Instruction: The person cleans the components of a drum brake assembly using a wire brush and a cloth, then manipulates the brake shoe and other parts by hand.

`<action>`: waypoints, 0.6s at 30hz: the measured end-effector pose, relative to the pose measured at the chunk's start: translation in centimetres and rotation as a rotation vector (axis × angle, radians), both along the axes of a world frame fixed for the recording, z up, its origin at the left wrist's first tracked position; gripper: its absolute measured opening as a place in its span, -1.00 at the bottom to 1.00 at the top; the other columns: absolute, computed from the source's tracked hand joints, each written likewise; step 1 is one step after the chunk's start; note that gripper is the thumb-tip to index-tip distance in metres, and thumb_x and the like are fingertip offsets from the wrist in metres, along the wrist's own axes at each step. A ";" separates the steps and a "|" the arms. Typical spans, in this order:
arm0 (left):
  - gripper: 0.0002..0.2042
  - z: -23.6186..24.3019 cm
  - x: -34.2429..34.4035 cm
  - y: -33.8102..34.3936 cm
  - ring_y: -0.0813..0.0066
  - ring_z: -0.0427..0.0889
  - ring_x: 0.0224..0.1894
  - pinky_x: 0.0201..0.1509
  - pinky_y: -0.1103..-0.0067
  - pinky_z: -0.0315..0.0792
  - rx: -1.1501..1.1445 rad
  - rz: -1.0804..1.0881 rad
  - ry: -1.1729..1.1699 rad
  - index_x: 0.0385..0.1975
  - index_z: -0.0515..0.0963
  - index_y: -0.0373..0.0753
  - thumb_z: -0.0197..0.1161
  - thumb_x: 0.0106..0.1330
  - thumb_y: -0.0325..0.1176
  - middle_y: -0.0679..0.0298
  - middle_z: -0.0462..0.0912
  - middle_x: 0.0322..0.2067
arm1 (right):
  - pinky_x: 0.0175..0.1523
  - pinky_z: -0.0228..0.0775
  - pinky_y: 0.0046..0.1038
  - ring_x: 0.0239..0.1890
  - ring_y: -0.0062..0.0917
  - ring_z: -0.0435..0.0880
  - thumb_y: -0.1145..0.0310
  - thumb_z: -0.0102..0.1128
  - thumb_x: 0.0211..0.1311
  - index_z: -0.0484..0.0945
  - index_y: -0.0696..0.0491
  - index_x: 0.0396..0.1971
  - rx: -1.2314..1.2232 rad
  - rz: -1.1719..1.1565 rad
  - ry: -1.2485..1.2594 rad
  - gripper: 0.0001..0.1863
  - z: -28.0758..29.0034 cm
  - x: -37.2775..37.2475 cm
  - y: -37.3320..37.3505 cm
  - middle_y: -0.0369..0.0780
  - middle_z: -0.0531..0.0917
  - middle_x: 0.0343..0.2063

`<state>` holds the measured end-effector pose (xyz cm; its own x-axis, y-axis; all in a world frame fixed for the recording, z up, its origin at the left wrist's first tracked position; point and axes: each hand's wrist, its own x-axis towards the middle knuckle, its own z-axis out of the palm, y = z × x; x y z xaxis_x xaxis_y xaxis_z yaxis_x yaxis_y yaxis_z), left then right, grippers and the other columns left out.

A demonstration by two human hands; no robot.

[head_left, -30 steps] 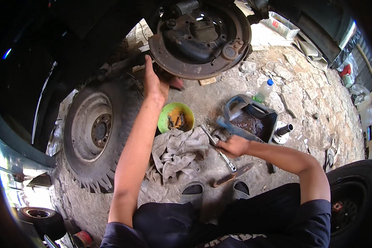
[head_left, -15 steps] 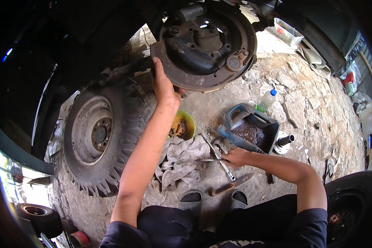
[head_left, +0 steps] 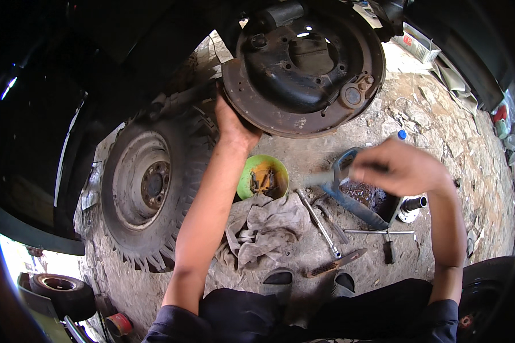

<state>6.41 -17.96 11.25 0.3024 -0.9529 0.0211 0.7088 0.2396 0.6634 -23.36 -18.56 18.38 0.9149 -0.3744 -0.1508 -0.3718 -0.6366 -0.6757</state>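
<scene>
At the top stands a rusty, dark brake backing plate (head_left: pixel 263 114), with a round hub opening and a spring on its face. My left hand (head_left: pixel 234 128) holds the plate's lower left edge, its fingers partly hidden behind the rim. In the air over a cut-open blue container (head_left: pixel 355 203) is my right hand (head_left: pixel 400 166), closed around a slim-shafted tool (head_left: pixel 316 179). Motion smears that tool, so its kind does not show. Below the plate, a lime-green bowl (head_left: pixel 247 182) holds several bolts. A crumpled grey rag (head_left: pixel 269 228) lies in front of it.
A large tyre on its wheel (head_left: pixel 180 177) stands at left. On the ground lie a metal bar wrench (head_left: pixel 320 226), a hammer (head_left: pixel 333 220), a T-shaped tool (head_left: pixel 377 231) and a wire brush (head_left: pixel 336 263). A flanged spindle (head_left: pixel 409 208) stands beside the blue container.
My right hand has lifted from the ground tools with the slim tool and moved up and right. My left hand has shifted down along the plate's edge, its thumb no longer on the front.
</scene>
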 end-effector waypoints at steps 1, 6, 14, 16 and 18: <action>-0.34 0.1 -0.5 -0.3 0.22 0.36 0.31 0.39 0.27 0.25 -0.032 -0.008 0.015 0.30 0.33 -0.08 -0.25 0.43 0.28 0.25 0.38 0.27 | -0.30 0.43 -0.37 -0.47 -0.44 0.61 0.19 0.05 0.44 0.64 0.13 -0.17 -0.075 -0.125 -0.144 -0.68 0.7 0.6 0.2 -0.14 0.66 -0.49; -0.41 0.5 -0.8 -0.4 0.26 0.40 0.27 0.35 0.29 0.31 -0.037 -0.048 0.111 0.27 0.36 -0.09 -0.28 0.47 0.18 0.25 0.44 0.22 | -0.15 0.52 -0.26 -0.29 -0.27 0.74 0.43 0.06 0.37 0.58 0.12 0.04 -0.281 -0.405 -0.630 -0.70 -2.1 8.2 1.0 -0.02 0.73 -0.34; -0.51 0.7 -0.7 -0.4 0.30 0.58 0.07 0.19 0.38 0.46 -0.110 -0.002 0.070 0.14 0.44 -0.18 -0.20 0.47 0.02 0.19 0.56 0.05 | -0.38 0.55 -0.14 -0.49 -0.03 0.67 0.55 0.06 0.14 0.55 0.04 0.11 -0.721 -0.485 -0.365 -0.52 -1.8 13.2 2.8 0.08 0.63 -0.56; -0.52 0.4 -0.7 -0.5 0.31 0.57 0.08 0.20 0.38 0.47 -0.061 0.062 0.088 0.13 0.45 -0.18 -0.24 0.48 0.00 0.19 0.56 0.04 | -0.39 0.55 -0.15 -0.51 -0.05 0.68 0.55 0.06 0.12 0.55 0.03 0.12 -0.703 -0.454 -0.292 -0.51 -2.2 12.4 4.2 0.05 0.63 -0.58; -0.51 0.4 -0.7 -0.6 0.29 0.57 0.09 0.22 0.36 0.46 -0.024 0.123 0.059 0.14 0.45 -0.19 -0.26 0.47 -0.02 0.18 0.56 0.05 | -0.39 0.55 -0.16 -0.52 -0.07 0.68 0.55 0.06 0.10 0.54 0.03 0.14 -0.766 -0.454 -0.231 -0.48 -2.6 12.2 5.3 0.03 0.62 -0.59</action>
